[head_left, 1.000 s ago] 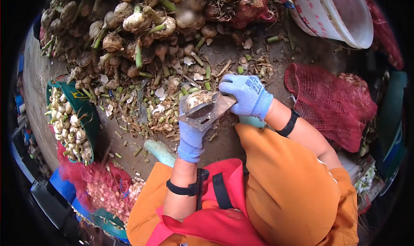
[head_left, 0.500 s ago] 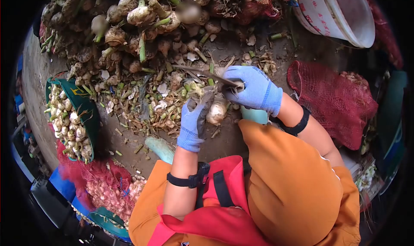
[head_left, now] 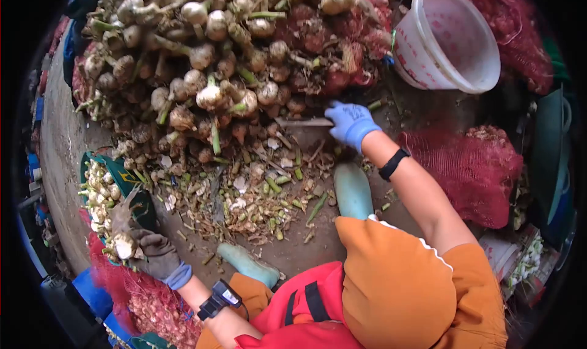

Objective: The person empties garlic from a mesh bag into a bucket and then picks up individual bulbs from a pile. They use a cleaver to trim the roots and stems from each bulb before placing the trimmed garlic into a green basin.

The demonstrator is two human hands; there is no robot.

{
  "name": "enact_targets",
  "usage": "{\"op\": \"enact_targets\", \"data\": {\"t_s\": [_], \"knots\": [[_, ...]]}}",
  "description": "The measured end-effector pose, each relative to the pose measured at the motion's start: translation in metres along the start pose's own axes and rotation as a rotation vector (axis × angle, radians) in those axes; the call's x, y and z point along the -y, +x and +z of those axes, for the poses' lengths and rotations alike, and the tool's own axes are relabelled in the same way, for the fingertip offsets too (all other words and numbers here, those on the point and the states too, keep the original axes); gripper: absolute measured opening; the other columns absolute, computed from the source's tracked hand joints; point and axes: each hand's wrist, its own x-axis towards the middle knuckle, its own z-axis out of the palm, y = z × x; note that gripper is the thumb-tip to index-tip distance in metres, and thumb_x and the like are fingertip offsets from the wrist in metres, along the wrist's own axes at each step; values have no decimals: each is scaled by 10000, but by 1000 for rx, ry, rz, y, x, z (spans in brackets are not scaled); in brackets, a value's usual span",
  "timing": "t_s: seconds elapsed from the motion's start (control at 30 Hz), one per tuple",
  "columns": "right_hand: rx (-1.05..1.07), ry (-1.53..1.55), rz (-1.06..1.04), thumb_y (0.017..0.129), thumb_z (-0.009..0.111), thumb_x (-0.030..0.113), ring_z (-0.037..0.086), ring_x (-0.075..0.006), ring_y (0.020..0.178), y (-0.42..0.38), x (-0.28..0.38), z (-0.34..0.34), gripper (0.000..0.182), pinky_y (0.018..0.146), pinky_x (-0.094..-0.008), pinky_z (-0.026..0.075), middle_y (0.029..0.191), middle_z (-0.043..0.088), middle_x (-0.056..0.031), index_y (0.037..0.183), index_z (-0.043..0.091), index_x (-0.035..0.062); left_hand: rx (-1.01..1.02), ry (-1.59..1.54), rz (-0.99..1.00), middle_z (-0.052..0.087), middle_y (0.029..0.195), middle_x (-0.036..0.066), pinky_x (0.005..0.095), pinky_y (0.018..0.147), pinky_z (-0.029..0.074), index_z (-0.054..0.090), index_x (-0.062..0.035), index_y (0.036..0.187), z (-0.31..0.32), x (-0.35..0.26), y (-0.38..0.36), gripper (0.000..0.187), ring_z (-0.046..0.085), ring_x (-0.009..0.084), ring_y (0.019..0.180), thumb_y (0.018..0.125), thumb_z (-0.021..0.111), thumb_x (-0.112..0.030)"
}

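My left hand point(head_left: 154, 254), in a grey-palmed blue glove, is stretched out to the left with its fingers around a pale garlic bulb point(head_left: 125, 245). Bulb and hand are at the near end of a green basket point(head_left: 142, 205) filled with trimmed garlic bulbs point(head_left: 101, 193). My right hand point(head_left: 351, 124), gloved in blue, is closed on a knife point(head_left: 304, 123); the blade points left, and the fingers hide the handle. Just beyond the blade rises a big heap of untrimmed garlic point(head_left: 202, 55) with stems and dirty skins.
Cut stems and peelings point(head_left: 263, 202) litter the floor between my boots point(head_left: 353, 190) and the heap. A white bucket point(head_left: 422, 58) stands at the far right. Red mesh sacks point(head_left: 458, 178) lie to my right, and another mesh sack point(head_left: 153, 306) lies at lower left.
My left hand has swung from in front of me to the basket on the left with a garlic bulb. My right hand, with the knife, has moved slightly forward, away from my left.
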Motion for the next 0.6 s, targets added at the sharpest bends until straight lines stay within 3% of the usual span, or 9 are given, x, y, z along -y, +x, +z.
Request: {"op": "enact_targets", "data": {"t_s": [0.07,0.2,0.27,0.33,0.43,0.5,0.53,0.57,0.6], "knots": [[25,-122,-18,739,603,159,605,-328,1011,9,5,16,244,841,-431,501,1142,578,-117,970,681,143,-233,137,126,531,1288,149,356,919,495,394,7,1352,-13,-8,-5,640,563,259,1092,926,505,-457],[71,46,20,740,602,179,603,-351,1010,-20,7,33,260,874,-431,489,1191,543,-176,983,676,126,-543,308,-54,626,1147,121,379,790,563,535,-65,1236,-25,29,-1,533,629,240,996,940,446,-498],[66,225,21,739,618,321,578,-353,1059,-50,2,42,346,914,-415,469,1217,537,-158,1017,665,120,-552,330,-46,642,1102,101,377,718,582,550,-86,1207,0,50,-3,475,656,236,902,939,466,-469],[87,404,40,752,600,353,563,-330,1069,-85,1,24,355,920,-409,458,1181,567,-150,1013,663,121,-540,388,-47,642,1086,102,367,715,581,553,-91,1206,16,52,-5,448,656,234,883,942,476,-444],[-183,450,-111,755,646,372,563,-311,1055,-121,-24,-3,345,926,-381,455,1103,603,-132,983,666,113,-455,651,-85,641,1065,104,351,702,578,557,-101,1201,53,56,-11,412,656,231,856,939,501,-414],[-457,539,-23,753,688,314,607,-295,965,-155,-22,-65,281,864,-365,491,1046,619,-125,943,673,108,-358,959,-164,649,1004,108,338,691,572,553,-61,1187,73,54,-19,482,660,229,829,920,528,-462],[-653,486,-88,746,699,298,624,-295,909,-163,-31,-92,274,817,-369,511,1044,622,-119,943,673,110,-416,950,-205,662,873,127,298,671,538,625,30,1027,91,55,-21,467,658,224,785,924,552,-420],[-845,461,-150,753,690,275,629,-311,879,-170,-41,-119,239,780,-384,522,1038,627,-113,932,676,118,-322,1070,-141,655,787,127,268,623,517,647,34,950,95,54,-20,478,655,207,746,918,558,-434],[-886,319,80,758,680,258,634,-333,891,-193,-33,-159,213,770,-396,530,1113,613,-125,918,675,117,-228,1186,-74,648,702,126,237,575,496,670,38,874,100,52,-19,500,653,190,707,911,564,-449]]}}
